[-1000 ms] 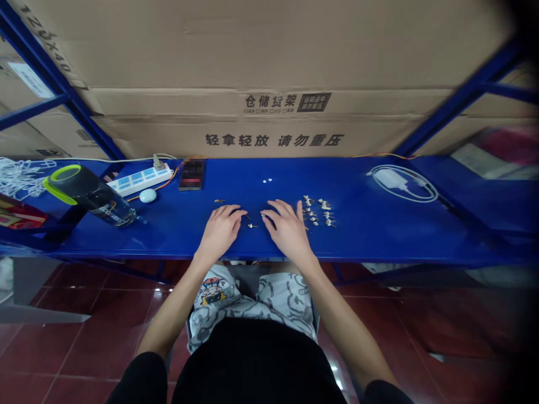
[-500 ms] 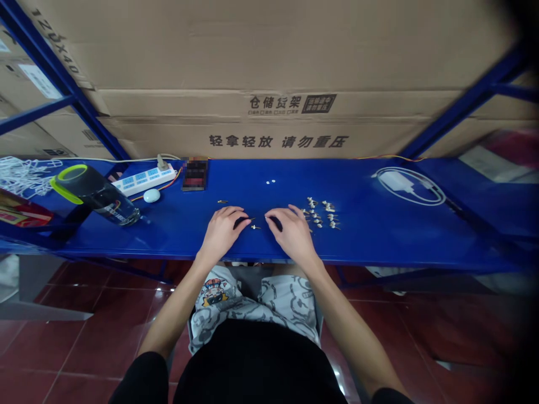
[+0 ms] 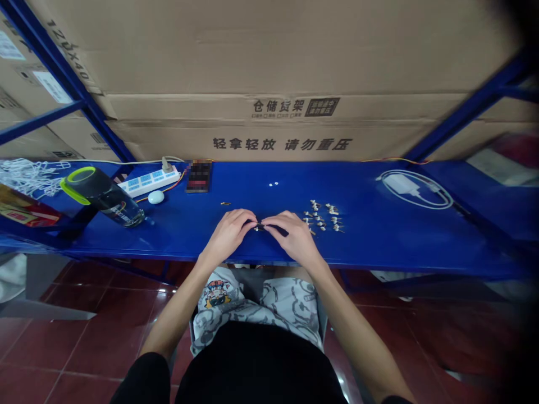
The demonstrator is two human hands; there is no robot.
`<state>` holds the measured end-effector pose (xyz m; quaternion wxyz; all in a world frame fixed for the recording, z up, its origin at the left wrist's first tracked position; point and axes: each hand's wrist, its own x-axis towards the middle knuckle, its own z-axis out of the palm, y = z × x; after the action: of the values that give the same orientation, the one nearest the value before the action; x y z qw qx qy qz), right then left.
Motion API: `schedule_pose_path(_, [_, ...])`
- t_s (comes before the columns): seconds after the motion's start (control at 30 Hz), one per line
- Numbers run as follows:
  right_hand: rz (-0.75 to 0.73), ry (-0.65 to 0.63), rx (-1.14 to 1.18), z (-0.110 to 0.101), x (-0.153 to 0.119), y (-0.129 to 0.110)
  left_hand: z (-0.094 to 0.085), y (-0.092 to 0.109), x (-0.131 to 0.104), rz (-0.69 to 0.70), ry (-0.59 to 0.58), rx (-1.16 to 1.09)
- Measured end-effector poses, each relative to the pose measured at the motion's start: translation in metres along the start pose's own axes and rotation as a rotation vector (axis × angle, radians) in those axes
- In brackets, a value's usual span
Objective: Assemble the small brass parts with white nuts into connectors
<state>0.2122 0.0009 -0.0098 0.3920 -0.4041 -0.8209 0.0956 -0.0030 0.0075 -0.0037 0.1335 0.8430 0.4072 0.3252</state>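
Observation:
Above the front part of the blue shelf, my left hand (image 3: 230, 230) pinches a small thin metal pin, now mostly hidden by the fingers. My right hand (image 3: 293, 234) is closed in a pinch facing it, the two sets of fingertips almost meeting; whatever is between its thumb and finger is too small to make out. Just below the fingertips lies a small white-headed piece (image 3: 256, 229). To the right of my right hand, several small pieces with white parts and thin brass-coloured shafts (image 3: 323, 216) lie in loose rows. Beyond my left hand rests a small brass-coloured pin (image 3: 225, 203).
Two tiny white bits (image 3: 273, 184) lie farther back on the blue shelf (image 3: 370, 235). At left are a dark bottle (image 3: 107, 196), a power strip (image 3: 149, 182), a pale rounded object (image 3: 155, 197) and a dark box (image 3: 198, 177). A white charger with coiled cable (image 3: 400, 184) lies right.
My right hand has moved left and my left hand slightly toward it, so their fingertips now come together above the white-headed piece. The view has shifted slightly.

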Motion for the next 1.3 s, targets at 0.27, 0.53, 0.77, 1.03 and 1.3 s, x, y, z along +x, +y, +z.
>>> schedule_pose_path(0.27, [-0.047,0.032,0.03,-0.0001,-0.0002,0.0,-0.002,0.0012,-0.0007,0.012,0.027,0.005])
schedule_pose_path(0.53, [-0.029,0.044,0.027,-0.0003,0.0003,-0.0018,-0.0019,-0.0013,0.0004,0.005,0.036,0.008])
schedule_pose_path(0.77, [-0.053,0.068,0.025,-0.0003,0.0003,-0.0018,-0.0016,-0.0005,-0.0004,-0.023,0.046,0.01])
schedule_pose_path(1.03, [-0.056,0.083,0.046,0.0006,-0.0002,-0.0018,-0.003,0.0018,0.0005,-0.001,0.011,-0.03])
schedule_pose_path(1.3, [-0.089,0.055,0.059,0.0009,-0.001,-0.0032,-0.0015,0.0006,-0.0012,0.069,-0.016,-0.059])
